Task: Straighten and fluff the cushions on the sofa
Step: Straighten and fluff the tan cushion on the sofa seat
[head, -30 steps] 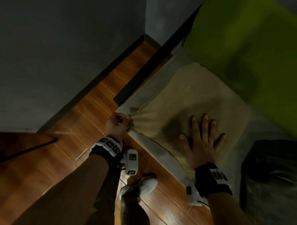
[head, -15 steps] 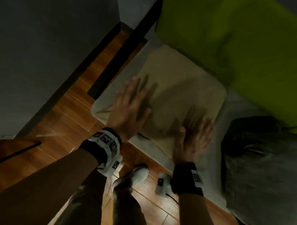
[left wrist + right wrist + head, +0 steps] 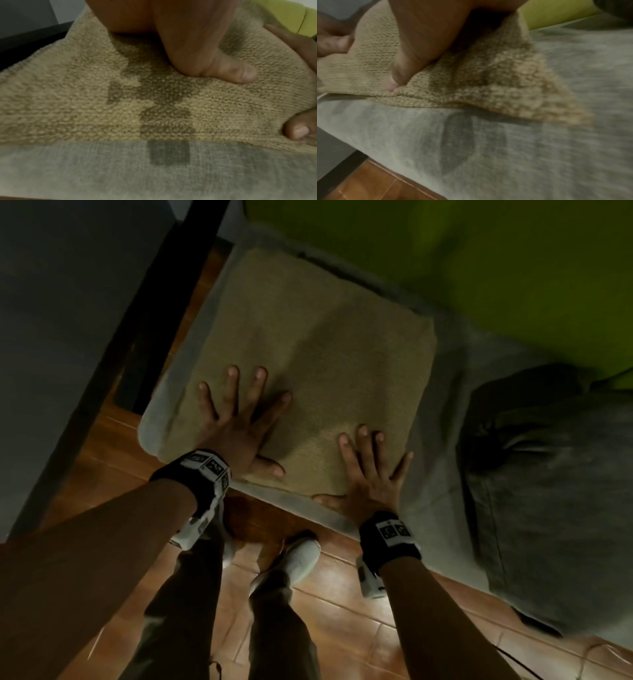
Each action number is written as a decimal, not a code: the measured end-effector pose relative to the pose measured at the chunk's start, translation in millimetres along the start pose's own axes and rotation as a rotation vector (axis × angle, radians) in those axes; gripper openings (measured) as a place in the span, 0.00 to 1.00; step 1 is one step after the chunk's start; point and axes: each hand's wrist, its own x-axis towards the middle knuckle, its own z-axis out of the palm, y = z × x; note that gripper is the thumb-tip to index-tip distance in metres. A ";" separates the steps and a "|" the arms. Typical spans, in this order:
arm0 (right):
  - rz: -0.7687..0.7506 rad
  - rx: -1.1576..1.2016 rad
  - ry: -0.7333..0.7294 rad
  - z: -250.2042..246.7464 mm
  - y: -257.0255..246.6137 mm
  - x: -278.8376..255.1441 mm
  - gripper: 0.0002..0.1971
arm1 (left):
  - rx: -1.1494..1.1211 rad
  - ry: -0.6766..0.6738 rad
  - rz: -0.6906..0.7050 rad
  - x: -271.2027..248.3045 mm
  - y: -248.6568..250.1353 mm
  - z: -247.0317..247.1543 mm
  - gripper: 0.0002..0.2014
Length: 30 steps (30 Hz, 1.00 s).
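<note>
A tan knitted cushion lies flat on the grey sofa seat, in front of the green backrest. My left hand presses flat on its near-left part with fingers spread. My right hand lies flat on its near-right corner, thumb along the front edge. In the left wrist view my left hand rests on the cushion, thumb down on the knit. The right wrist view has my right hand pressing the cushion near its corner on the seat.
A dark grey cushion lies on the seat to the right. Beyond the sofa's left end are a wooden floor, a black skirting strip and a grey wall. My legs and a white shoe stand at the sofa front.
My left hand has let go of the cushion's left corner and now presses flat on top. The right hand has shifted toward the near-right corner. The cushion lies squarer on the seat.
</note>
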 end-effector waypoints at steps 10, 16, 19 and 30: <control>0.180 0.278 0.116 -81.7 -1.4 -88.8 0.55 | -0.143 0.099 0.055 -52.6 0.4 -66.2 0.43; -0.183 0.208 0.235 -115.8 -28.0 14.2 0.38 | -0.076 0.210 0.228 -8.4 -15.1 -100.5 0.35; -0.155 0.019 -0.045 -103.0 -10.3 51.2 0.40 | -0.018 0.003 0.184 24.9 -44.7 -78.6 0.42; 0.192 0.188 -0.355 -99.5 3.8 52.0 0.48 | -0.176 -0.142 0.237 47.0 -65.1 -63.6 0.51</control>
